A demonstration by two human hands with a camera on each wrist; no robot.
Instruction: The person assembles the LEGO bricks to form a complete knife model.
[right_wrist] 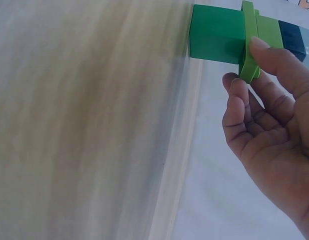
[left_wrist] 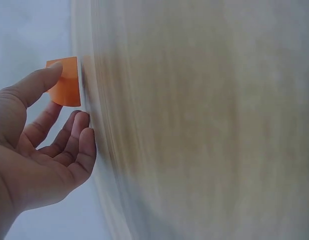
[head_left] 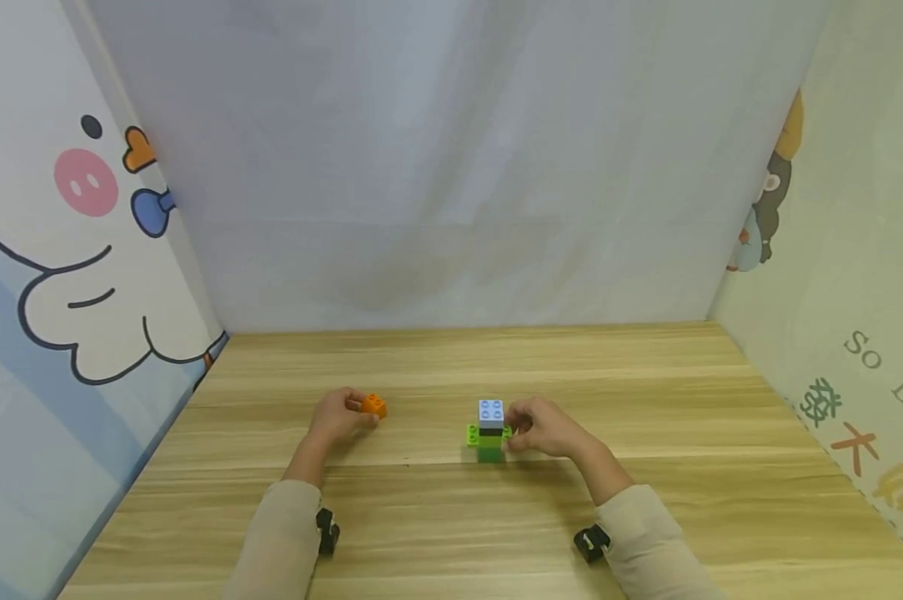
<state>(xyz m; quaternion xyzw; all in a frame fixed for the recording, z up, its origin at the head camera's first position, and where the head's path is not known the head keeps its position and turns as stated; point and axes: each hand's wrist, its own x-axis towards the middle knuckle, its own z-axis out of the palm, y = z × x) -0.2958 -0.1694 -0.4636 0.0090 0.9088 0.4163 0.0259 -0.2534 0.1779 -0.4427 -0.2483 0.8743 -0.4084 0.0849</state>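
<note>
An orange toy brick (head_left: 373, 406) with studs is pinched between the thumb and fingers of my left hand (head_left: 338, 417), close over the table left of centre. In the left wrist view the orange brick (left_wrist: 67, 82) shows a curved lower side, the thumb lying across it. My right hand (head_left: 544, 427) grips a brick stack (head_left: 491, 414) from its right side. The right wrist view shows its layers: a dark green brick (right_wrist: 217, 34) at the bottom, light green pieces with a wide plate (right_wrist: 249, 42) under my thumb, a black brick (right_wrist: 292, 40) and a pale blue one on top.
The wooden table (head_left: 436, 533) runs back to a pale grey curtain (head_left: 451, 167). Printed cloth panels stand at the left (head_left: 83, 292) and right sides. Black wrist cameras sit at both sleeves, above the tabletop.
</note>
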